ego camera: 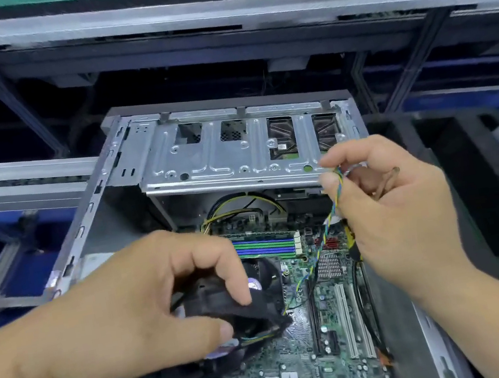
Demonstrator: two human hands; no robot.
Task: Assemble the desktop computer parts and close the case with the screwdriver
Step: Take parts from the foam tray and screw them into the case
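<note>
The open computer case [87,216] lies on its side, its long axis running away from the viewer. The left hand [136,306] closes its grip around the black cooler fan [229,311] over the motherboard [330,323]. The right hand [388,198] pinches the fan's thin cable [330,224], which slants down-left to the fan.

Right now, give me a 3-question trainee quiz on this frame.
1. True or false: the left hand grips the black fan over the motherboard.
2. What does the right hand pinch? A) screwdriver B) twisted fan wire C) RAM stick
3. Fill in: the case side is ____.

Key: 1 true; 2 B; 3 open
</note>
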